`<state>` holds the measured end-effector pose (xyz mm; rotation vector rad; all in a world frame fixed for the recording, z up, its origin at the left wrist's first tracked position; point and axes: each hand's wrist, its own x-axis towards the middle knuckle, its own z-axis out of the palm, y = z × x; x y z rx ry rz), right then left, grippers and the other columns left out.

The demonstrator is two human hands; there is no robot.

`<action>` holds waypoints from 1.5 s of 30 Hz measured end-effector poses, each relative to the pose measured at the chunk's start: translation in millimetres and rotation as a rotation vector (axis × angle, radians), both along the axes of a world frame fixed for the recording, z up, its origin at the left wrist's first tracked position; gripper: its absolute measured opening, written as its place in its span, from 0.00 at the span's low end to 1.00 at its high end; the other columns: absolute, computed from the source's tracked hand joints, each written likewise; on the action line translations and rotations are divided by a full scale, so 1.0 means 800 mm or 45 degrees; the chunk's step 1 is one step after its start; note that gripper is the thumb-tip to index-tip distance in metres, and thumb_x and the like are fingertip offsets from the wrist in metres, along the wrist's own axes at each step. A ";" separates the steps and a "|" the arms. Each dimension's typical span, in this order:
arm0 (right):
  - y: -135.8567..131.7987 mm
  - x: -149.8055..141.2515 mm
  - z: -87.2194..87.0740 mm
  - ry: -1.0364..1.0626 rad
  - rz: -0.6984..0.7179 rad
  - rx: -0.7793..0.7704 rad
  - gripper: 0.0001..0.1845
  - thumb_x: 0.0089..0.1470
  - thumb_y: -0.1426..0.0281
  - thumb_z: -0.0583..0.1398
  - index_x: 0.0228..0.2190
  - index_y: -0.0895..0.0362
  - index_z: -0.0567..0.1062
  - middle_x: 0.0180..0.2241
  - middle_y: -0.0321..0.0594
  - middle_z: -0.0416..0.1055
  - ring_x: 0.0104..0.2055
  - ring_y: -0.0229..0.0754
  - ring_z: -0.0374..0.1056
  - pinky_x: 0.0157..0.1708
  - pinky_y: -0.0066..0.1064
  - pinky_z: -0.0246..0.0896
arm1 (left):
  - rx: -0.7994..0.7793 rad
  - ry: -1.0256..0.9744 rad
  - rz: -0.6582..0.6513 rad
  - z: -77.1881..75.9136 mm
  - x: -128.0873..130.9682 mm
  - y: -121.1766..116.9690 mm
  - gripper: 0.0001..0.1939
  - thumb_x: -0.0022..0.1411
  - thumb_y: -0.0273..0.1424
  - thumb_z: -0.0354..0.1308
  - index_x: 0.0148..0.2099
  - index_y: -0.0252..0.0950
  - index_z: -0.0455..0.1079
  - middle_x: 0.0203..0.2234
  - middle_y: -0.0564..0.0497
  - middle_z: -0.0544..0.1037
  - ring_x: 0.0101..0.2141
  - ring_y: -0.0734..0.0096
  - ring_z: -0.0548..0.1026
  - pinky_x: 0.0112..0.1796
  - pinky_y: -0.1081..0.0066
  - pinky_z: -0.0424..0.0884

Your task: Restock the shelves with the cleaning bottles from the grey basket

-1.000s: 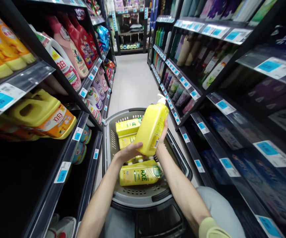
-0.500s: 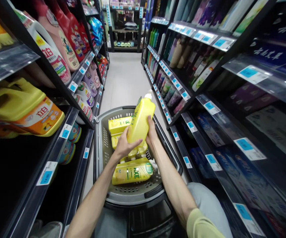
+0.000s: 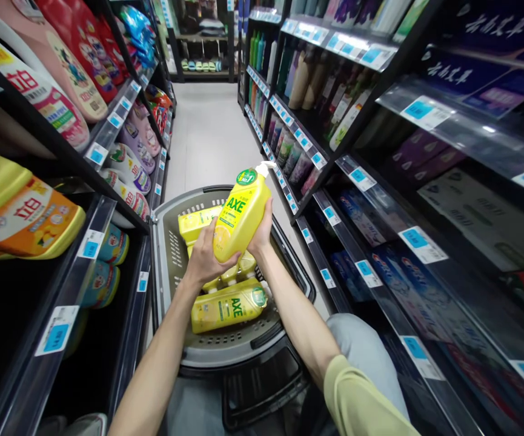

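Observation:
Between my two hands is a yellow AXE dish soap bottle (image 3: 240, 212) with a white pump top, tilted to the right, its front label facing up at me. My left hand (image 3: 208, 251) grips the lower left side, and my right hand (image 3: 262, 230) wraps the right side. Below them stands a grey shopping basket (image 3: 164, 303) with perforated walls. Inside it, one AXE bottle (image 3: 228, 307) lies on its side nearest me. More yellow bottles (image 3: 198, 221) lie at the far end, partly hidden by my hands and the held bottle.
Shelves line both sides of a narrow aisle. Large detergent jugs (image 3: 29, 212) stand at left, toothpaste boxes (image 3: 407, 290) at lower right, and bottles (image 3: 307, 79) further up. The pale floor (image 3: 205, 127) runs to a far rack with slippers (image 3: 202, 65). My knee (image 3: 361, 351) is beside the basket.
The held bottle has been turned so its AXE label now faces me. Both hands still hold it above the basket. The view has shifted slightly to the right.

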<state>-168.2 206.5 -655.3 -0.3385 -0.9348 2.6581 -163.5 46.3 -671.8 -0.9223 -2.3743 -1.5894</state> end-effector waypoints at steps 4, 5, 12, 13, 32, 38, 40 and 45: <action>0.000 0.000 0.001 0.029 0.008 -0.047 0.44 0.56 0.32 0.51 0.50 0.56 0.78 0.43 0.48 0.81 0.55 0.56 0.74 0.54 0.48 0.72 | -0.204 0.227 0.030 -0.008 -0.004 -0.003 0.49 0.55 0.44 0.70 0.73 0.31 0.57 0.60 0.34 0.70 0.60 0.42 0.70 0.64 0.45 0.66; -0.001 0.000 0.001 0.038 0.019 -0.065 0.44 0.56 0.32 0.51 0.50 0.57 0.78 0.42 0.48 0.81 0.55 0.56 0.74 0.55 0.48 0.72 | -0.249 0.286 0.038 -0.009 -0.004 -0.004 0.49 0.57 0.45 0.69 0.73 0.31 0.55 0.60 0.34 0.71 0.60 0.43 0.71 0.63 0.46 0.68; 0.000 -0.002 0.001 0.080 0.114 -0.089 0.45 0.57 0.32 0.50 0.50 0.57 0.78 0.42 0.48 0.81 0.54 0.57 0.74 0.54 0.50 0.73 | -0.327 0.434 0.047 -0.008 -0.006 -0.007 0.50 0.60 0.45 0.66 0.75 0.31 0.49 0.59 0.33 0.71 0.58 0.44 0.73 0.58 0.47 0.73; 0.000 -0.002 0.001 0.086 0.119 -0.082 0.45 0.57 0.32 0.50 0.51 0.57 0.78 0.43 0.48 0.81 0.54 0.57 0.74 0.54 0.50 0.73 | -0.328 0.436 0.047 -0.009 -0.006 -0.007 0.50 0.60 0.45 0.66 0.75 0.31 0.49 0.59 0.33 0.71 0.58 0.44 0.73 0.58 0.47 0.73; -0.004 0.003 0.007 0.072 0.014 -0.076 0.40 0.56 0.35 0.55 0.49 0.55 0.76 0.42 0.46 0.80 0.56 0.56 0.73 0.55 0.50 0.72 | -0.325 0.470 0.042 -0.009 -0.005 -0.008 0.51 0.60 0.46 0.67 0.75 0.31 0.48 0.59 0.33 0.71 0.58 0.45 0.74 0.57 0.47 0.75; -0.004 0.004 0.005 0.104 -0.009 -0.087 0.38 0.56 0.36 0.56 0.49 0.55 0.77 0.43 0.45 0.80 0.56 0.55 0.73 0.54 0.50 0.72 | -0.342 0.436 0.020 -0.009 -0.006 -0.010 0.52 0.59 0.44 0.67 0.76 0.31 0.47 0.59 0.34 0.71 0.58 0.45 0.73 0.59 0.48 0.73; -0.004 0.003 0.006 0.083 -0.001 -0.080 0.40 0.55 0.34 0.55 0.49 0.55 0.77 0.44 0.45 0.80 0.56 0.55 0.73 0.54 0.50 0.73 | -0.331 0.435 0.024 -0.010 -0.006 -0.009 0.51 0.59 0.44 0.67 0.76 0.32 0.47 0.58 0.35 0.71 0.58 0.46 0.73 0.59 0.49 0.74; -0.005 0.003 0.005 0.049 -0.029 -0.008 0.41 0.56 0.33 0.51 0.49 0.53 0.77 0.47 0.44 0.79 0.56 0.55 0.73 0.53 0.52 0.72 | -0.289 0.397 0.016 -0.009 -0.001 -0.007 0.52 0.59 0.47 0.66 0.76 0.31 0.48 0.59 0.34 0.71 0.58 0.47 0.73 0.59 0.49 0.73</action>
